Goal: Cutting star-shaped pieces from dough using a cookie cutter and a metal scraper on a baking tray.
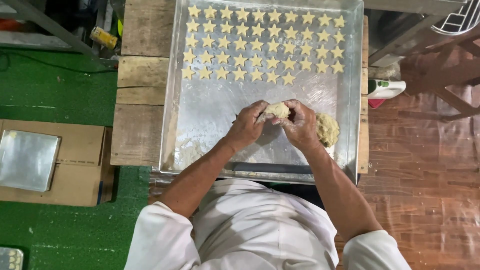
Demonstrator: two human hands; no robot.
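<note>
Over the tray, head view: both hands meet above the bare lower half of a large metal tray, wrists apart and fingertips drawn together on one lump.
Left hand: the left hand curls its fingers around the near-left side of a small piece of dough; the fingers are bent and closed on it, the thumb pressed against its edge.
Right hand: the right hand grips the same piece from the right, fingers folded over its top, knuckles dusted with flour.
Piece of dough: it sits pinched between the two hands, pale yellow, lifted slightly above the tray's floor; whether it touches the metal cannot be told.
Dough mound: a bigger, crumbly mound of dough lies on the tray just beside the right hand, touching or nearly touching its outer edge.
Star shapes: rows of star-shaped cut-outs fill the far half of the tray, evenly spaced, well apart from the hands.
Flour: a smear of flour marks the near-left corner of the tray.
Support: the tray rests on a wooden plank table.
Left side: a cardboard box sits on the green floor, with a small square metal tray on top.
Right side: a white and green bottle lies near the tray's right rim.
</note>
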